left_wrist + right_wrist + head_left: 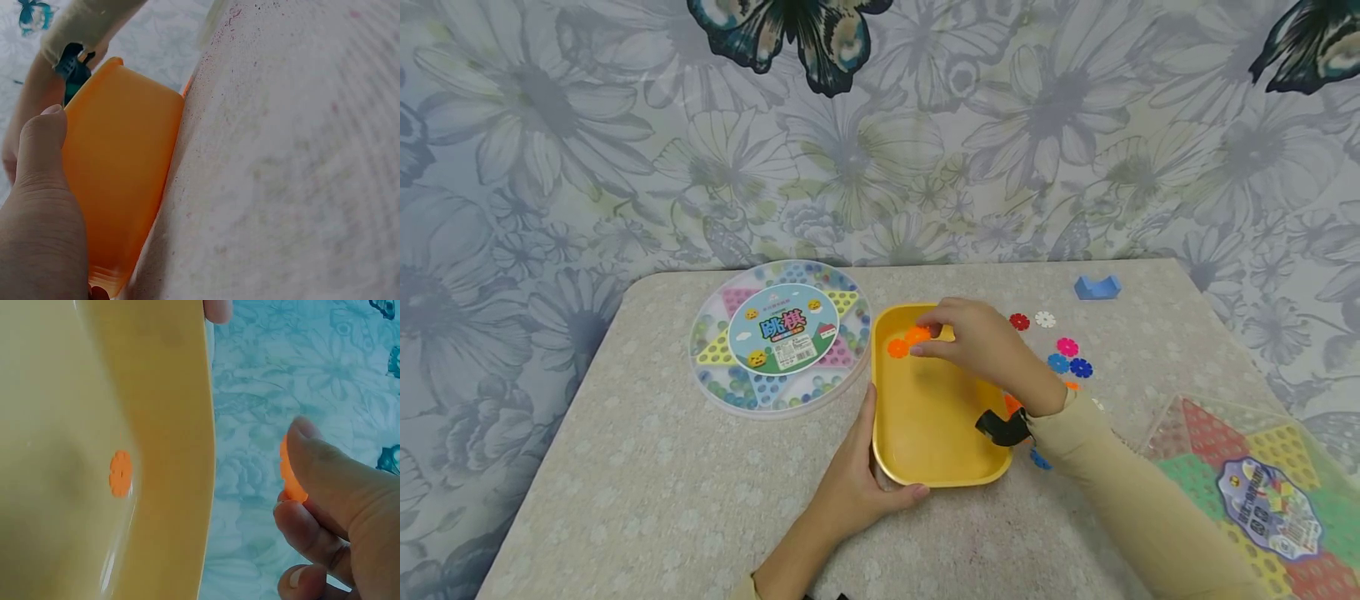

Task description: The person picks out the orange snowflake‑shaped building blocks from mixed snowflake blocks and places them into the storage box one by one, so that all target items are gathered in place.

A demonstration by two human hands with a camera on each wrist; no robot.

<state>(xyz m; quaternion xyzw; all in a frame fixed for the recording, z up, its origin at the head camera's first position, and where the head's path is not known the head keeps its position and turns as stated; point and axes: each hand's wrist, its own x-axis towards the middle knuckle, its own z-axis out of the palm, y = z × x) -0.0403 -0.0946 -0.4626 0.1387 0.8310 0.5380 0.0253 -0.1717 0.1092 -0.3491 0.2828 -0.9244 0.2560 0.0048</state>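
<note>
A yellow rectangular tray [917, 433] sits at the middle of the table. My left hand [850, 479] holds its near left corner, fingers along the left side and thumb at the front rim. Over the tray's far end, my right hand [981, 342] pinches an orange flower-shaped disc [287, 472] between thumb and index finger. Another orange flower disc [120, 474] lies inside the tray near its wall. Right of the tray are loose flower discs: a red one [1019, 322], a white one [1045, 319], a pink one [1067, 347] and several blue and orange ones, some partly hidden by my right arm.
A round, clear-lidded game box [752, 396] with marbles stands left of the tray. At the right front lies a clear box [1210, 433] with coloured panels. A blue notched block [1097, 288] is at the back right, and a patterned wall [880, 183] rises behind the table.
</note>
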